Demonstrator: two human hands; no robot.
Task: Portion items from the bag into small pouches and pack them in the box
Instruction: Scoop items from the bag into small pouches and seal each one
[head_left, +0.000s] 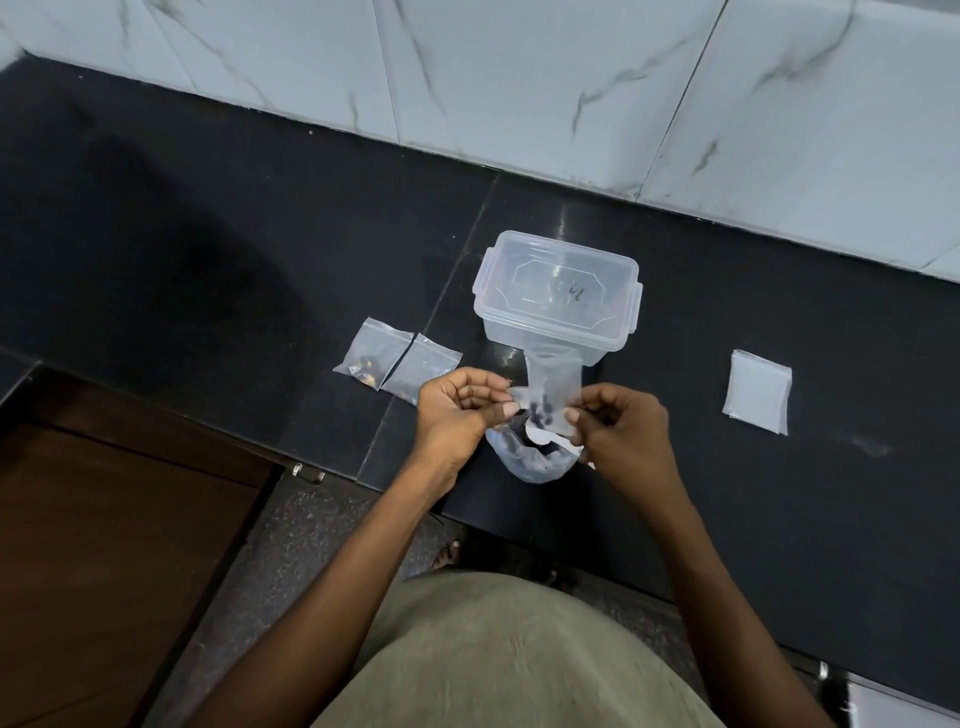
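My left hand (457, 410) and my right hand (618, 426) pinch the two sides of a small clear pouch (550, 384), held above the counter with a few dark items in it. Below it lies the clear bag (535, 462) of dark items, with a white spoon (545, 436) resting on it. A clear plastic box (558, 296) with its lid on stands just behind the pouch. Two filled pouches (395, 364) lie side by side left of the box.
A stack of flat pouches (758, 392) lies on the black counter (208, 249) at the right. A marble wall (519, 67) runs along the back. A brown wooden panel (104, 545) is below the counter edge at the left.
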